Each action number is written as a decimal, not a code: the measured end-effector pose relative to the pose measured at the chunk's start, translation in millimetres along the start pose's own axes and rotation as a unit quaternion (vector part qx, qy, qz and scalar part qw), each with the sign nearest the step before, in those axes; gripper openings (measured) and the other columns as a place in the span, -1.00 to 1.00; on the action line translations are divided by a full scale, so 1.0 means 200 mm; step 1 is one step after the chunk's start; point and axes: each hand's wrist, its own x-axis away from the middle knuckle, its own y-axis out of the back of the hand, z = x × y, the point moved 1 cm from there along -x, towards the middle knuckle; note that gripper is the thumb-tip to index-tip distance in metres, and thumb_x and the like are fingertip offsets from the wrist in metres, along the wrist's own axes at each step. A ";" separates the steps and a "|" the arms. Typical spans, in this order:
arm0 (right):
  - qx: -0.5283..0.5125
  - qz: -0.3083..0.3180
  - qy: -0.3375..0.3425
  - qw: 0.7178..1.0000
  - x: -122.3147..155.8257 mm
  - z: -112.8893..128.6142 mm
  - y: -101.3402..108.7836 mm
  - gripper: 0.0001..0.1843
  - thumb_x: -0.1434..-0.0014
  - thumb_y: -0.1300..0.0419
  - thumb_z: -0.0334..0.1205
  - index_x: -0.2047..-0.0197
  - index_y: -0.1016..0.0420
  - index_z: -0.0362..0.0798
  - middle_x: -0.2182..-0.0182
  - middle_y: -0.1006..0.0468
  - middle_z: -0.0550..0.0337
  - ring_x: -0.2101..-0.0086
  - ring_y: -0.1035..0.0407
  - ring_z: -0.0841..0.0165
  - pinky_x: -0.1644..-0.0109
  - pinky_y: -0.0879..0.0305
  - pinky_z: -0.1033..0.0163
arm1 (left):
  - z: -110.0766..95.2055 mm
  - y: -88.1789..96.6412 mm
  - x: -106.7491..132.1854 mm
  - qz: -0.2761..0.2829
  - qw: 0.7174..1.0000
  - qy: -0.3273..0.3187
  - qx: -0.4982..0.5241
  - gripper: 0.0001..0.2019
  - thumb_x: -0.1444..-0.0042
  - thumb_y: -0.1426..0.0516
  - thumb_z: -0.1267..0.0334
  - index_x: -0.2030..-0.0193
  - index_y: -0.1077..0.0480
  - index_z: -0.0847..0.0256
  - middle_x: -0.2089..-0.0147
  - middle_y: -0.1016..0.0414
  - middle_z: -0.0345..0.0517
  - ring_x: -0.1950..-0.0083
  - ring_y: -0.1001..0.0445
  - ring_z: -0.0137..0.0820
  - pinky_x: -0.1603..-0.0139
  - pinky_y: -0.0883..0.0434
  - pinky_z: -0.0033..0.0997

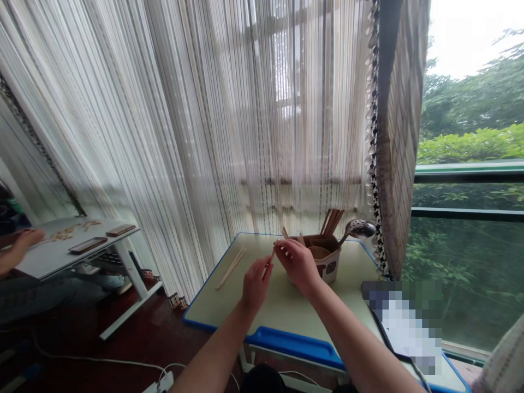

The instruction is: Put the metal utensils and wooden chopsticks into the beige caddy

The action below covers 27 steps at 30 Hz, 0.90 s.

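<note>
My left hand is closed around a thin pale chopstick, held up over the table. Just to its right, my right hand pinches the upper end of the pale wood, its fingers partly hiding it. Whether one or two sticks are held, I cannot tell. A pair of pale chopsticks lies on the table to the left of my hands. Behind my right hand stands a brown and white utensil holder, partly covered by the hand. Dark brown chopsticks and a slotted metal ladle stick out of it.
The cream table has a blue edge and a blue pen tray. A blurred-out flat object lies at its right side. Striped curtains hang behind. At left, another person's hand is over a white table.
</note>
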 end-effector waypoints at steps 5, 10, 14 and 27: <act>0.043 0.005 0.010 0.999 -0.24 0.01 0.11 -0.87 -0.13 -0.12 -0.20 0.31 -0.47 -0.03 0.41 -0.49 0.19 0.45 -0.35 0.44 0.33 -0.25 0.35 | -0.09 -0.09 -0.23 -0.026 0.998 0.034 0.042 -0.82 -0.15 -0.04 0.31 0.13 -0.40 0.22 0.21 -0.52 -0.04 0.20 -0.49 -0.39 0.14 -0.41 -0.42; 0.135 0.005 0.024 0.991 -0.37 0.01 0.21 -0.85 -0.13 -0.13 -0.16 0.34 -0.48 -0.02 0.42 -0.49 0.19 0.42 -0.35 0.43 0.31 -0.19 0.35 | -0.18 -0.19 -0.35 0.011 0.998 0.055 0.013 -0.83 -0.14 -0.05 0.28 0.22 -0.44 0.24 0.27 -0.54 -0.04 0.29 -0.48 -0.36 0.23 -0.38 -0.39; 0.227 0.047 0.025 0.972 -0.36 -0.03 0.21 -0.83 -0.14 -0.12 -0.13 0.35 -0.49 0.01 0.40 -0.51 0.20 0.42 -0.34 0.42 0.35 -0.13 0.35 | -0.18 -0.27 -0.35 0.053 0.997 0.046 -0.017 -0.90 -0.07 -0.10 0.31 0.35 -0.44 0.24 0.36 -0.52 -0.07 0.30 -0.45 -0.30 0.21 -0.33 -0.30; 0.203 0.074 -0.043 0.975 -0.27 -0.20 0.14 -0.85 -0.08 -0.16 -0.13 0.37 -0.53 0.03 0.47 -0.54 0.19 0.32 -0.31 0.32 0.29 -0.16 0.28 | -0.11 -0.33 -0.30 -0.030 0.994 0.057 0.086 -0.88 -0.08 -0.10 0.24 0.36 -0.42 0.22 0.36 -0.48 -0.09 0.26 -0.41 -0.33 0.21 -0.35 -0.32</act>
